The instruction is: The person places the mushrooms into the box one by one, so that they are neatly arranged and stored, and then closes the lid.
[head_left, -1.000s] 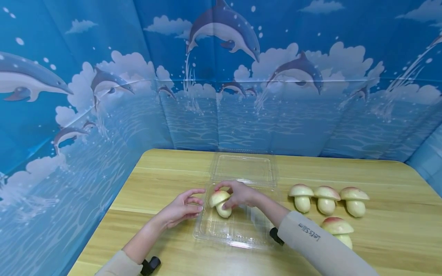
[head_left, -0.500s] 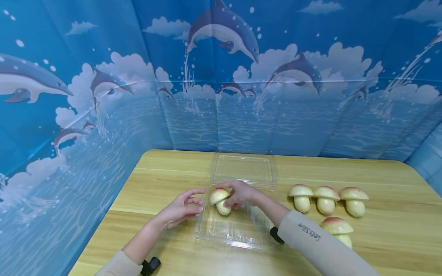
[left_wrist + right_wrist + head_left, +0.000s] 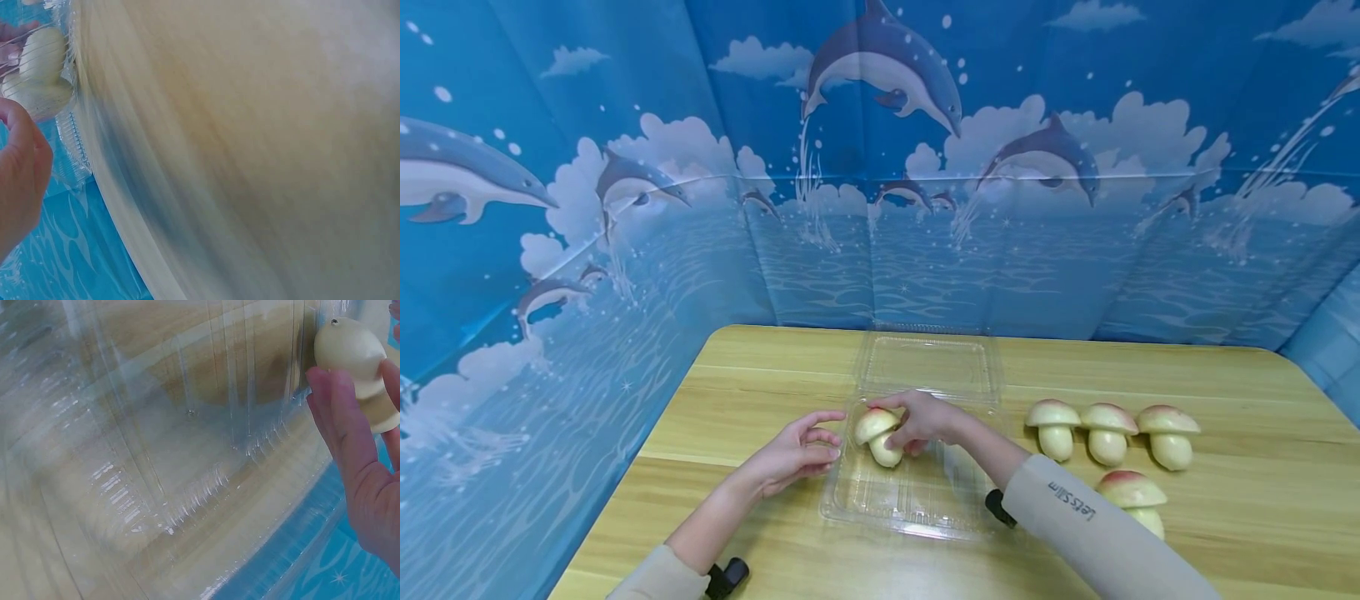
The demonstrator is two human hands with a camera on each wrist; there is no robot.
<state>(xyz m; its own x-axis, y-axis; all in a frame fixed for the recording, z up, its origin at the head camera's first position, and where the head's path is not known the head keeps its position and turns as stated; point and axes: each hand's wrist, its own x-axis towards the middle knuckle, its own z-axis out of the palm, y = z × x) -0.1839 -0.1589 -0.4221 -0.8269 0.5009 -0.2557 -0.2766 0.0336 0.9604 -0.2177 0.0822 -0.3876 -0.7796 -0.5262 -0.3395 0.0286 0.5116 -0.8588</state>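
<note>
A cream mushroom model with a reddish cap top point(image 3: 871, 424) lies in the left part of a clear plastic container point(image 3: 917, 530), its stem pointing toward the front. My right hand point(image 3: 927, 419) holds it, index finger at the cap and thumb along the stem. The right wrist view shows the rounded stem end point(image 3: 347, 347) beside the fingers. At the container's left edge, my left hand point(image 3: 788, 454) has relaxed, slightly bent fingers and nothing in them. The left wrist view has the same mushroom point(image 3: 42, 59) behind the clear plastic wall, close to the left hand's fingers.
The container's lid point(image 3: 931, 367) lies folded back toward the rear of the wooden table point(image 3: 760, 367). To the right, three mushrooms point(image 3: 1108, 435) stand in a row, and another mushroom point(image 3: 1132, 492) is partly behind the right sleeve. A dolphin-print curtain point(image 3: 925, 250) surrounds the table.
The mushroom has shifted slightly away from the front inside the container, with the right hand still on it. My left hand has stayed in place.
</note>
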